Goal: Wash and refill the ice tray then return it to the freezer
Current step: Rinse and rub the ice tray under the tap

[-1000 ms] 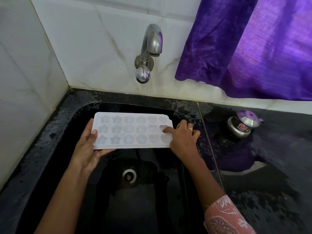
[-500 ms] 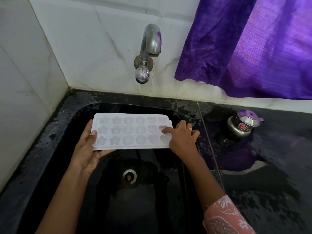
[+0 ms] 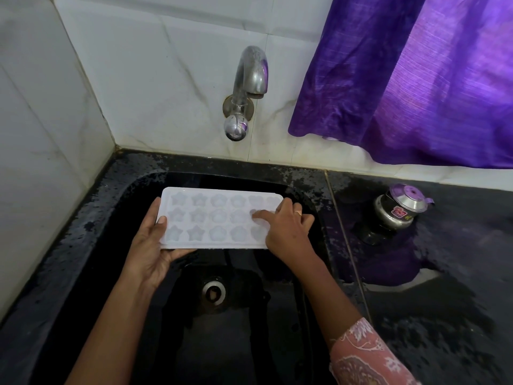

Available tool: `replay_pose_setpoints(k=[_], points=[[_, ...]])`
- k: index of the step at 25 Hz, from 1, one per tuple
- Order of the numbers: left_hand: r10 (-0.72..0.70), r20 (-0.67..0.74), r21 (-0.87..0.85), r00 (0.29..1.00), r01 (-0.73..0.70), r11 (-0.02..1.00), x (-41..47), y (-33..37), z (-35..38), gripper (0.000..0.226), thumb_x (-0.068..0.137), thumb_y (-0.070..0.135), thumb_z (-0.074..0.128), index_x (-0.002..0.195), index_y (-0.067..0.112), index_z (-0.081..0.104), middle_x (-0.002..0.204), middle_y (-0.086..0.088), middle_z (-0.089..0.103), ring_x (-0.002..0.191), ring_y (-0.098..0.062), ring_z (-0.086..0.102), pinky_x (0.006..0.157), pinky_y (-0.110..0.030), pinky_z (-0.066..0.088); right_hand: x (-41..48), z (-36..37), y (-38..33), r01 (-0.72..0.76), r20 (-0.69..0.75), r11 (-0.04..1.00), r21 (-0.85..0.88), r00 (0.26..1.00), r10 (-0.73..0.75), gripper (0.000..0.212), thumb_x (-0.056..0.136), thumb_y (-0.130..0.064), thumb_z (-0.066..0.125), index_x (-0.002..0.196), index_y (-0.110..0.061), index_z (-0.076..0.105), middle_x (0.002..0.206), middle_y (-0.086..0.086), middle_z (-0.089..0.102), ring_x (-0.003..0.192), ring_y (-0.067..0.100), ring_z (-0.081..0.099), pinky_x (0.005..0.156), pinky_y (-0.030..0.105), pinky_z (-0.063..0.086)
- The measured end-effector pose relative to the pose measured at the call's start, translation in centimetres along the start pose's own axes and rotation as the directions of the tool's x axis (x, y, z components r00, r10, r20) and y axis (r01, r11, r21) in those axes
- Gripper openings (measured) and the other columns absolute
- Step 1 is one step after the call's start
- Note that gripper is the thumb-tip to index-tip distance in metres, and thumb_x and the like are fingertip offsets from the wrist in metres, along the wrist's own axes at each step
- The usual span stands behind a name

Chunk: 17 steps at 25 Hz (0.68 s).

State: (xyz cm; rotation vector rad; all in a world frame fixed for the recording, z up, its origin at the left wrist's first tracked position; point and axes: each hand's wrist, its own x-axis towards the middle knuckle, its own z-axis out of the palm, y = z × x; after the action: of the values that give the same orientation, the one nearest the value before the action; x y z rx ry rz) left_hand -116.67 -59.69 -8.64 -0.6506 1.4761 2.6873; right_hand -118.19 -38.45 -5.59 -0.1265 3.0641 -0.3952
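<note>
One pink patterned sleeve (image 3: pixel 361 354) is seen nearest, at the lower right, on the right arm. One round metal drain (image 3: pixel 213 293) is set in the floor of one black, wet stone sink (image 3: pixel 91 245).

Beyond the drain, one white translucent rectangular plastic ice tray (image 3: pixel 219 218) is held roughly level above the basin, clear of its floor and below the tap. Three rows of moulds are shown. Six are counted in the far row, while the right ends of the other two rows are covered by the right hand. Star, flower and heart shapes are made out. Whether water lies in the moulds cannot be told.

Two hands are shown. The left short end of the ice tray is gripped by the left hand (image 3: pixel 150 245), with the thumb laid on the upper rim and the fingers passed beneath. The right hand (image 3: pixel 288 232) is laid on the right end. Its forefinger is stretched straight into a mould of the middle row and the other fingers are curled. Whether the tray is clasped from below by this hand cannot be told. One ring is worn on it.

To the right, one small lidded steel pot (image 3: pixel 399 209) is stood on the wet black counter (image 3: pixel 458 273). Farthest, one curved chrome tap (image 3: pixel 247 87) is fixed to the white tiled wall (image 3: pixel 155 79), and one purple curtain (image 3: pixel 416 79) is hung beside it.
</note>
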Motion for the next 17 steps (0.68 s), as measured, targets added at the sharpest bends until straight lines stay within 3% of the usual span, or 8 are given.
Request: replay_pose_setpoints(k=[3,11,17], points=[[0.002,-0.004,-0.009,1.0,-0.002,1.0,-0.29,-0.1,0.23,0.045,0.1,0.013,0.035,0.141,0.029,0.035,0.108,0.011,0.058,0.093,-0.015,0.059,0.05,-0.035,0.058,0.17,-0.11,-0.19,0.002,0.034,1.0,-0.001,0.999,-0.002,0.055,0.088,0.002,0.037,0.127,-0.035,0.051,0.119,0.006,0.033,0.114,0.026,0.029,0.094,0.038,0.021],[0.006,-0.011,-0.01,1.0,-0.006,1.0,-0.4,-0.1,0.24,0.045,0.1,0.012,0.035,0.141,0.028,0.036,0.107,0.011,0.058,0.092,-0.014,0.058,0.05,-0.035,0.057,0.09,-0.26,0.58,0.012,-0.001,0.995,-0.099,1.0,-0.012,0.052,0.089,-0.001,0.038,0.122,-0.038,0.054,0.101,0.0,0.022,0.112,0.027,0.031,0.092,0.039,0.021],[0.014,-0.01,-0.021,1.0,-0.014,1.0,-0.31,-0.03,0.2,0.045,0.1,0.012,0.035,0.141,0.028,0.037,0.109,0.01,0.058,0.093,-0.015,0.058,0.05,-0.036,0.057,0.24,-0.47,-0.25,0.021,0.002,0.997,-0.068,1.0,-0.021,0.055,0.088,0.002,0.037,0.124,-0.036,0.051,0.115,0.005,0.034,0.112,0.026,0.031,0.091,0.039,0.021]])
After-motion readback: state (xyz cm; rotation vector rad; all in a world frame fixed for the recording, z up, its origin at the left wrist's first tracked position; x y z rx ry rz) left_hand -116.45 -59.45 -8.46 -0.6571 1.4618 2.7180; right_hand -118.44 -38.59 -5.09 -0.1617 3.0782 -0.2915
